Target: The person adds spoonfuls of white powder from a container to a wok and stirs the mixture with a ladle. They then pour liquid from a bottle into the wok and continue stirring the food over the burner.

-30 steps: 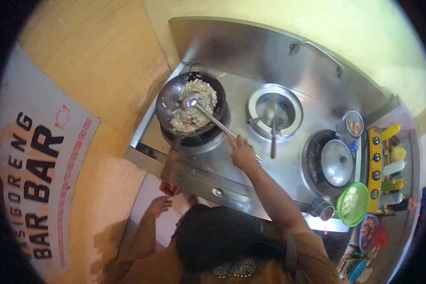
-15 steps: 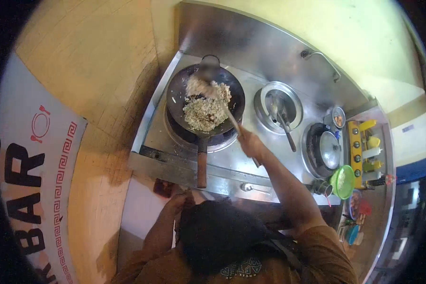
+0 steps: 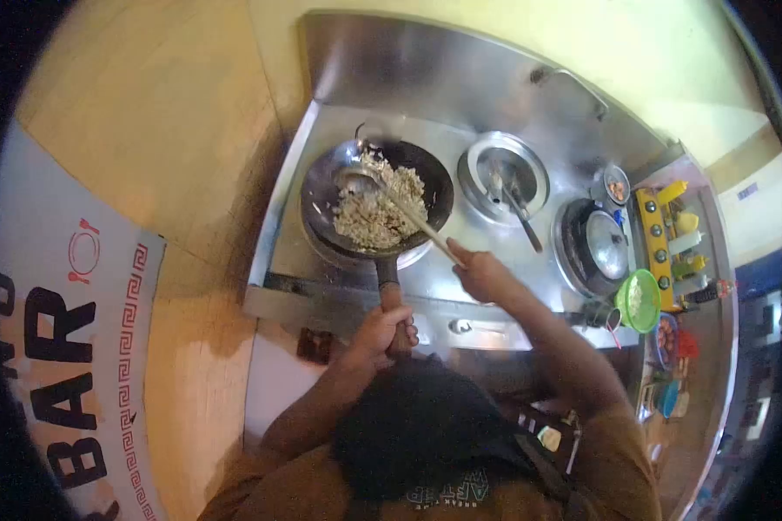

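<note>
I see the wok [image 3: 436,187] upper left-centre, straight up-frame from my left grip [image 3: 381,332], wrapped round its handle [image 3: 390,293] | right grip [image 3: 485,274], lower right, curled on ladle [image 3: 414,218], shaft slanting up-left over food [image 3: 374,219]

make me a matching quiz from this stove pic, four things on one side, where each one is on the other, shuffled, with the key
1. left hand
2. round green bowl
3. right hand
4. pale grainy food

A. inside the dark round metal wok
B. gripping the long-handled metal ladle
C. closed around the wok's brown wooden handle
D. next to the long yellow rack

Pairs: 1-C, 2-D, 3-B, 4-A
</note>
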The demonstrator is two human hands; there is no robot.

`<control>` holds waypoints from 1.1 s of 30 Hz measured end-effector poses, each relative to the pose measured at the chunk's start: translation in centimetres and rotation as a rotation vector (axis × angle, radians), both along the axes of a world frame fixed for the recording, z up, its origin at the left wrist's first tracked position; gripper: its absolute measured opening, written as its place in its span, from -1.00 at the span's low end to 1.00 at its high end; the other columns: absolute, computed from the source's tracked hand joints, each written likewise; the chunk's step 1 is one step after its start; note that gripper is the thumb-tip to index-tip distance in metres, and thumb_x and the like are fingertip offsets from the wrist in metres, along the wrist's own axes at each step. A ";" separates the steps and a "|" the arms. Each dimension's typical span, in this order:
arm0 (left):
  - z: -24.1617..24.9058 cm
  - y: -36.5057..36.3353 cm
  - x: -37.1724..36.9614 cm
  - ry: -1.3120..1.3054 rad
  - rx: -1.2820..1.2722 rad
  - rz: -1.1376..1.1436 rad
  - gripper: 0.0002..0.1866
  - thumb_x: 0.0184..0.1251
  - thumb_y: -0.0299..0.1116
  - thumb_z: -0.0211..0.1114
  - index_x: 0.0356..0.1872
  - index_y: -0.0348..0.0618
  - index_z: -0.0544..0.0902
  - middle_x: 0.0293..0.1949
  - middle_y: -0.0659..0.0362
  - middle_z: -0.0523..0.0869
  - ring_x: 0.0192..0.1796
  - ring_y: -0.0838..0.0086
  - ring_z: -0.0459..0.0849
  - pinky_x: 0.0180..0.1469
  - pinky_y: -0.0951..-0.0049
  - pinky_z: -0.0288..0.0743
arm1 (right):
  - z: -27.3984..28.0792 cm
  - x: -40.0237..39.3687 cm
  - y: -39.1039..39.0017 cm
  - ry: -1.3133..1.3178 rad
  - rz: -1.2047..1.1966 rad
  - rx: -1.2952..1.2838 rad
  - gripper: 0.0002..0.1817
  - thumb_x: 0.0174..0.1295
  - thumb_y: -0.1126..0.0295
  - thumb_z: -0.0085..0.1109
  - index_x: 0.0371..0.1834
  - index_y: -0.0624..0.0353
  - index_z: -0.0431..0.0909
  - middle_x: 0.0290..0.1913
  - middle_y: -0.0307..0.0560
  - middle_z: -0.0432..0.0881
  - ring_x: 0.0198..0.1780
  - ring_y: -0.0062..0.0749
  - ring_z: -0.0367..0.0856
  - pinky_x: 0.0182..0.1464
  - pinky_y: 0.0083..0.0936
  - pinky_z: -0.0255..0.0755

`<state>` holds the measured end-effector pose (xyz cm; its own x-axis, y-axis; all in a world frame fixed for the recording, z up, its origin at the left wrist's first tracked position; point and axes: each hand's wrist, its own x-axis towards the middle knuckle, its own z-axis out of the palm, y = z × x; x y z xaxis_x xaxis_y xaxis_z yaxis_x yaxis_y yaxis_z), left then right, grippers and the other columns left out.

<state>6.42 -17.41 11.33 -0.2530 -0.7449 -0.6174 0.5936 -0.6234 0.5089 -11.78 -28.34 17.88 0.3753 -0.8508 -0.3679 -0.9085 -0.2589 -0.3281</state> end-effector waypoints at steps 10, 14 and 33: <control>-5.5 -1.9 1.6 0.115 -0.081 0.008 -0.87 0.23 -0.47 0.15 -0.51 -0.21 0.47 -0.64 0.13 0.52 -0.62 0.39 0.52 -0.53 0.37 0.47 | 6.1 -5.7 6.6 0.177 0.184 0.027 -0.40 0.30 0.39 -0.09 0.44 -0.12 0.09 -0.39 0.22 0.61 -0.35 0.01 0.67 -0.23 -0.07 0.51; -7.0 -2.2 2.2 0.164 -0.046 0.005 -0.91 0.22 -0.47 0.18 -0.45 -0.20 0.47 -0.62 0.14 0.52 -0.62 0.40 0.52 -0.52 0.36 0.49 | 0.5 -0.7 4.6 0.319 0.060 -0.046 -0.36 0.26 0.45 -0.10 0.44 -0.10 0.05 -0.39 0.24 0.61 -0.37 0.02 0.66 -0.33 -0.10 0.54; -5.5 -0.9 3.7 0.215 -0.085 0.057 -0.91 0.20 -0.50 0.19 -0.39 -0.27 0.45 -0.62 0.15 0.49 -0.58 0.41 0.52 -0.51 0.37 0.48 | 4.2 -4.9 4.3 0.539 0.180 -0.228 -0.26 0.18 0.50 -0.05 0.47 -0.18 -0.01 -0.21 0.16 0.59 -0.38 -0.02 0.65 -0.35 -0.25 0.56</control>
